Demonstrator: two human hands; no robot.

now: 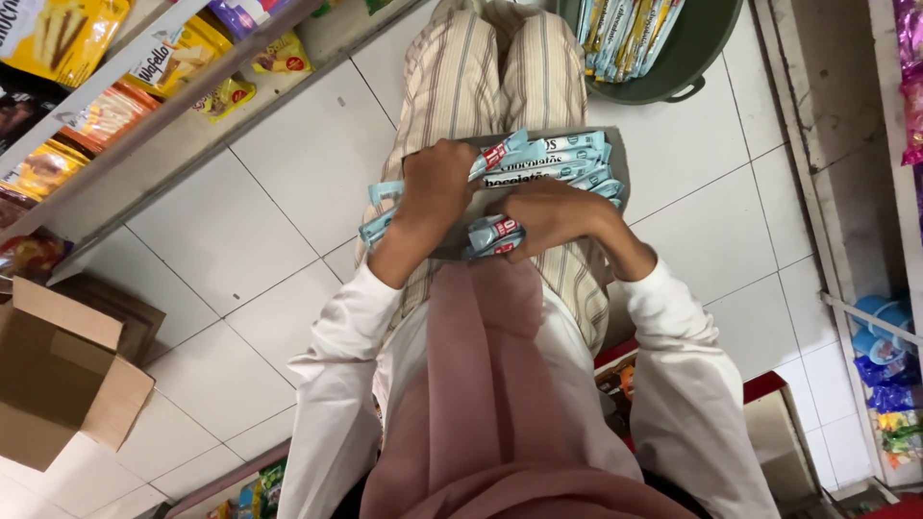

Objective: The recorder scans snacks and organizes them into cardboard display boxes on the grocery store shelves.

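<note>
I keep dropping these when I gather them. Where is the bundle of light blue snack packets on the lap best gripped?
Probably across the middle of the light blue packets, fingers coming down from above and wrapping both long edges. They lie flat and side by side on the lap, so end grips would let them fan out. The left hand and right hand already rest on them.

A single camera sits on the person's head and looks almost straight down, close over their own chest, sleeves and lap. The lap fills the middle of the frame. Further off it takes in the white tiled floor (240, 240), a shelf edge (144, 115) running along the upper left, and a green basin (692, 58) at the top.
</note>
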